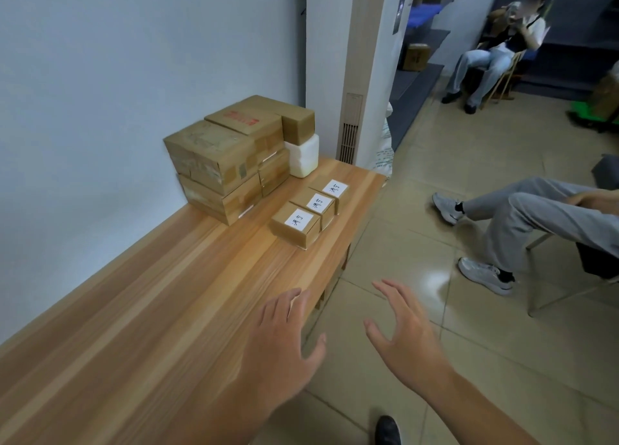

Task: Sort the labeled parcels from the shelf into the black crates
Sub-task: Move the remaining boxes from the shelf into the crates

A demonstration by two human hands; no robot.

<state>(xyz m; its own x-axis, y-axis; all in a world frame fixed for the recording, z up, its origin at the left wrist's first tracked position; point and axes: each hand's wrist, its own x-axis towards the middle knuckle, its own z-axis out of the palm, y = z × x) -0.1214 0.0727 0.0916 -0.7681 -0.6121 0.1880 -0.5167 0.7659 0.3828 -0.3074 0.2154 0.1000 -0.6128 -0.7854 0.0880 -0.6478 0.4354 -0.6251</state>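
Three small cardboard parcels with white handwritten labels stand in a row near the right edge of the wooden shelf top [134, 310]: the nearest parcel [294, 225], the middle parcel [313, 207] and the far parcel [331, 191]. My left hand [284, 337] hovers over the shelf's front right edge, fingers straight, holding nothing. My right hand [405, 334] hangs over the tiled floor beside it, fingers spread and empty. Both hands are well short of the parcels. No black crate is in view.
A stack of larger taped cardboard boxes [224, 163] and a white block [304, 156] stand against the wall behind the parcels. A seated person's legs [522, 223] stretch over the floor at right. Another person [495, 53] sits farther back.
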